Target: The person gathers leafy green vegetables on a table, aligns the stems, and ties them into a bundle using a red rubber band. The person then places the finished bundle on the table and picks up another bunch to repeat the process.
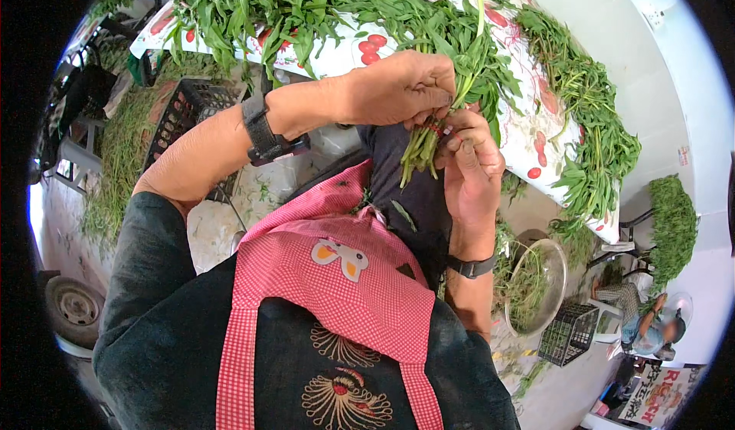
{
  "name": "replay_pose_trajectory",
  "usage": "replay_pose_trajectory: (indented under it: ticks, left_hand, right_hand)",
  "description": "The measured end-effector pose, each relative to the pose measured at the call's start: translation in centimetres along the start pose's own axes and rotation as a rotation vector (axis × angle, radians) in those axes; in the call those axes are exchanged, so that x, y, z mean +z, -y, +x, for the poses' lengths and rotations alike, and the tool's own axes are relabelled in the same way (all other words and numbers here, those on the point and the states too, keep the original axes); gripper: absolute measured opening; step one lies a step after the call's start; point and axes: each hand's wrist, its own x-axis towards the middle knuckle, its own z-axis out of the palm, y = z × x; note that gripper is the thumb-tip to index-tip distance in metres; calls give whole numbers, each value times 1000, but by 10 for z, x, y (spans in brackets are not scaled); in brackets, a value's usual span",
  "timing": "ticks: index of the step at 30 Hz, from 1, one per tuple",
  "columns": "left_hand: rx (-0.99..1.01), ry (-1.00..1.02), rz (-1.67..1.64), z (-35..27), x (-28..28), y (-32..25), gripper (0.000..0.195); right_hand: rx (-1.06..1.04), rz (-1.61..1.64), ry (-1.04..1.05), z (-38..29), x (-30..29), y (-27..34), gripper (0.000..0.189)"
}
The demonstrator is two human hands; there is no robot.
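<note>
Both of my hands are at a bunch of leafy greens [422,149], just past the near edge of the table. My left hand [405,88] grips the stems from the left and above, with its fingers closed around them. My right hand [474,160] is lower, at the cut stem ends, its thumb and finger pinching a thin red tie [445,130] that goes around the stems. The leaves of the bunch point away over the table. A long pale stem [480,11] sticks out from among them.
Loose greens [310,5] heap on the patterned tablecloth [531,160]; bunches [591,114] line its right side. Black crates [189,103] stand left and lower right, near a clear basin [560,292] of stalks. Another person [646,332] sits at the far right. A wheel [74,309] is at left.
</note>
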Motion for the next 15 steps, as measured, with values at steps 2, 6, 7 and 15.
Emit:
replay_pose_trajectory:
  ticks: [2, 6, 7, 15]
  left_hand:
    - [25, -14, 12, -3, 2, 2, 12]
    - [48, -46, 48, -5, 4, 5, 10]
    - [53, -72, 51, -6, 6, 6, 9]
    - [113, -148, 171, -8, 12, 11, 4]
  right_hand:
    - [-4, -13, -1, 0, 2, 1, 24]
    - [39, 117, -29, -1, 4, -1, 25]
    - [29, 116, -55, -1, 6, -2, 24]
    - [136, 25, -146, 5, 9, 1, 17]
